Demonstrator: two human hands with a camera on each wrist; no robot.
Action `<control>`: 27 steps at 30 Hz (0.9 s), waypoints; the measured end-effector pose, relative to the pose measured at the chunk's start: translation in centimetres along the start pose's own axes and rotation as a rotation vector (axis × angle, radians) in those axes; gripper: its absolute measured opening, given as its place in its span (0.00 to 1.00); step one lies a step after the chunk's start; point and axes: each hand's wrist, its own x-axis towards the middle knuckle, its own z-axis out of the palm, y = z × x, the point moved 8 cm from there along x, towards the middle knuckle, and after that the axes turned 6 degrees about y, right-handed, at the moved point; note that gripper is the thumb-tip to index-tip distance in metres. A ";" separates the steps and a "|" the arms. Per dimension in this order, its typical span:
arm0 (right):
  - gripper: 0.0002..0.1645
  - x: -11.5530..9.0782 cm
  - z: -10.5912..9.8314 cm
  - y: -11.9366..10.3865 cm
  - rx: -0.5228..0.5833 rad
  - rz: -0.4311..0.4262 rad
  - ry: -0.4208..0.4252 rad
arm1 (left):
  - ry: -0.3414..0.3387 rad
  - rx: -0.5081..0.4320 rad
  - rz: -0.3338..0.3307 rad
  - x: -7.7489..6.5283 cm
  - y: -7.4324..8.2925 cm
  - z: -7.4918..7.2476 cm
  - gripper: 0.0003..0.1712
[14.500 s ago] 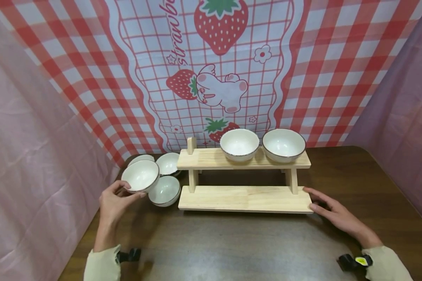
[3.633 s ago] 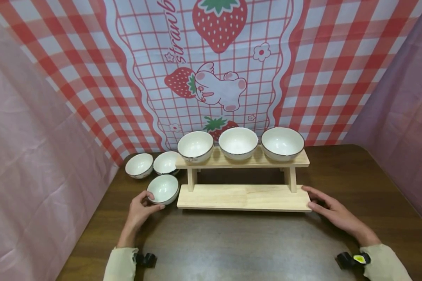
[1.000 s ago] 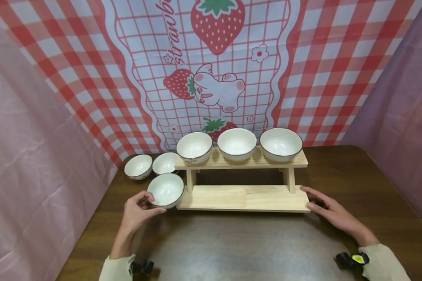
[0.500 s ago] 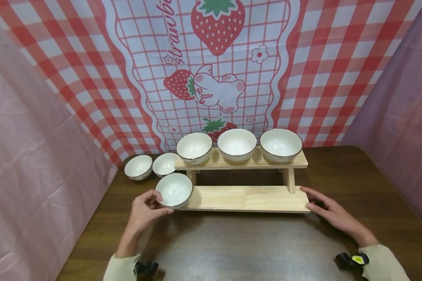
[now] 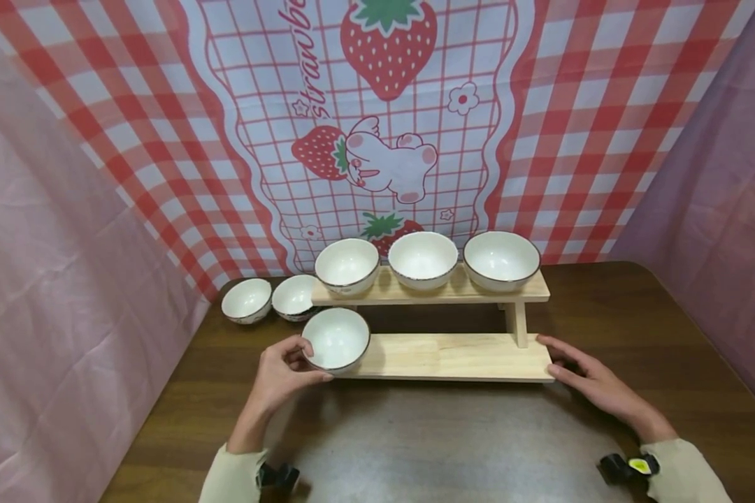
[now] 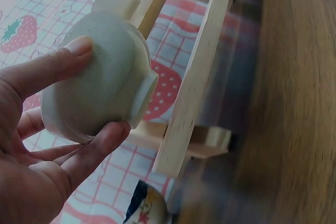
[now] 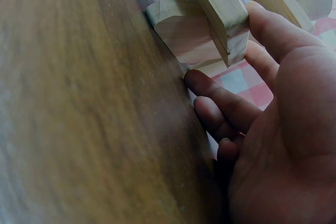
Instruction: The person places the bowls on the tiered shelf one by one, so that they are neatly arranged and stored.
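Pinching one side, the left hand (image 5: 282, 374) is risking tipping the dark-rimmed white bowl (image 5: 338, 339), the right hand (image 5: 594, 381) loosely touching the pale wooden rack (image 5: 453, 355).

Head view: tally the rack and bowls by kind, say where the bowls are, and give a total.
Two-tier wooden rack: 1
White bowls: 6 visible (3 on the upper shelf, 2 on the table, 1 in the left hand)
Total: 7
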 end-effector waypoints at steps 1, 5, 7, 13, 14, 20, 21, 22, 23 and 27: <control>0.30 0.0 0.0 0.0 0.004 -0.002 0.000 | -0.006 -0.001 0.005 0.0 0.1 0.3 0.24; 0.30 0.0 0.1 -0.1 0.009 0.004 -0.002 | -0.034 -0.019 0.019 0.2 0.4 1.3 0.24; 0.30 0.0 0.1 -0.1 0.009 0.009 -0.002 | -0.047 -0.032 0.024 0.3 0.6 1.7 0.24; 0.30 0.0 0.0 -0.1 0.005 0.008 0.001 | -0.064 -0.050 0.032 0.6 1.1 2.8 0.24; 0.30 0.0 0.0 -0.1 0.002 0.006 0.002 | -0.063 -0.051 0.028 0.6 1.1 3.0 0.24; 0.30 0.0 0.1 -0.1 -0.005 0.002 0.002 | -0.063 -0.051 -0.005 0.9 1.3 3.9 0.24; 0.30 0.0 0.1 -0.1 -0.004 0.003 0.003 | -0.067 -0.052 -0.007 0.9 1.4 4.1 0.24; 0.30 0.0 0.1 -0.1 -0.004 0.005 0.003 | -0.071 -0.051 -0.009 1.0 1.4 4.3 0.24; 0.30 0.0 0.0 -0.1 -0.005 0.007 0.002 | -0.076 -0.050 -0.008 1.0 1.5 4.5 0.24; 0.30 0.0 0.0 -0.2 -0.005 0.006 0.003 | -0.096 -0.057 -0.006 1.0 1.9 5.3 0.24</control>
